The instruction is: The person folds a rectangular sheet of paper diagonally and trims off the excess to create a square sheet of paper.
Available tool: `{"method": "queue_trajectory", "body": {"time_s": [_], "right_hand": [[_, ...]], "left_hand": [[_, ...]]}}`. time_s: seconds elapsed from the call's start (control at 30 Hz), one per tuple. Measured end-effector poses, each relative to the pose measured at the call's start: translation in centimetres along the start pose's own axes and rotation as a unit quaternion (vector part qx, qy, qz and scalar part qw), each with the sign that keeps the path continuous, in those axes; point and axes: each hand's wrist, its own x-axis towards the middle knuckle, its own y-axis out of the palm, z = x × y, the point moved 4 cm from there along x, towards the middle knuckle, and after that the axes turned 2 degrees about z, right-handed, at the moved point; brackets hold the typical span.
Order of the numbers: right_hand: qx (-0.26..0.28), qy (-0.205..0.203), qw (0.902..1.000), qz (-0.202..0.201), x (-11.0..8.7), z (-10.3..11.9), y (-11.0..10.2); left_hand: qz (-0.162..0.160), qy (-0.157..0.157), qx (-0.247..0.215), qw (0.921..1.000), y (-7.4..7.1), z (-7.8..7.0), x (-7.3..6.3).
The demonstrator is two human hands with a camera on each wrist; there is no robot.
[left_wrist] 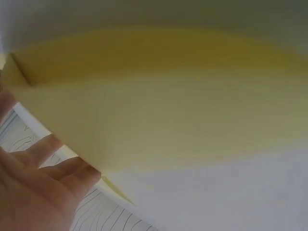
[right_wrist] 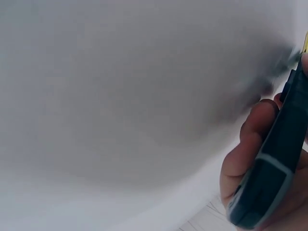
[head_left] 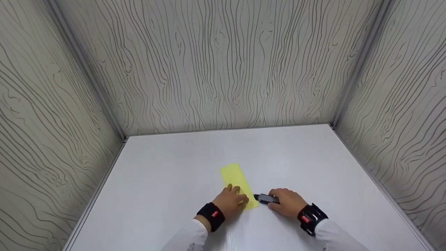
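Observation:
A strip of yellow paper (head_left: pixel 232 174) lies aslant on the white table, its near end close to the right hand. My left hand (head_left: pixel 230 203) rests over the paper's lower half with its fingers spread and bent a little. In the left wrist view the fingertips meet the edge of the paper (left_wrist: pixel 192 115), which fills much of that view and shows a darker band along its top. My right hand (head_left: pixel 286 202) grips a grey and black utility knife (head_left: pixel 267 198). The knife's front end points left, right at the paper's long edge. Fingers wrap the knife body (right_wrist: pixel 274 159) in the right wrist view.
The white table (head_left: pixel 167 167) extends around both hands. Wood-grain patterned panels (head_left: pixel 223 69) stand at the back and both sides, with grey metal strips at the corners. Black bands (head_left: pixel 312 219) circle both wrists, above white sleeves.

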Motion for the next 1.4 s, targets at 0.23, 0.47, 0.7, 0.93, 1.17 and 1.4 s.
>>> {"method": "queue_trajectory", "body": {"time_s": [0.23, 0.47, 0.7, 0.93, 1.17, 1.4], "right_hand": [[-0.008, -0.006, 0.9998, 0.015, -0.5, 0.9, 0.5], [-0.003, -0.009, 0.9999, 0.015, -0.7, 0.8, 0.6], [0.004, 0.000, 0.9994, 0.033, -0.6, 0.6, 0.8], [0.000, -0.010, 0.9998, 0.018, -0.2, 0.9, 0.1], [-0.001, -0.017, 0.9998, 0.011, 0.1, 1.1, -0.1], [0.002, -0.015, 0.9998, 0.014, 0.3, 1.3, 0.1]], "left_hand": [[-0.030, -0.013, -0.025, 0.9991, -0.3, -0.3, 0.2], [0.018, -0.088, -0.003, 0.9960, 1.0, 0.3, 0.6], [0.028, -0.092, -0.004, 0.9953, 0.9, 0.1, 0.3], [0.021, -0.086, 0.023, 0.9958, 0.4, 0.1, 0.5], [0.023, -0.086, 0.019, 0.9959, 0.1, 0.2, 0.7], [0.016, -0.083, 0.022, 0.9962, -0.1, -0.1, 0.4]]}}
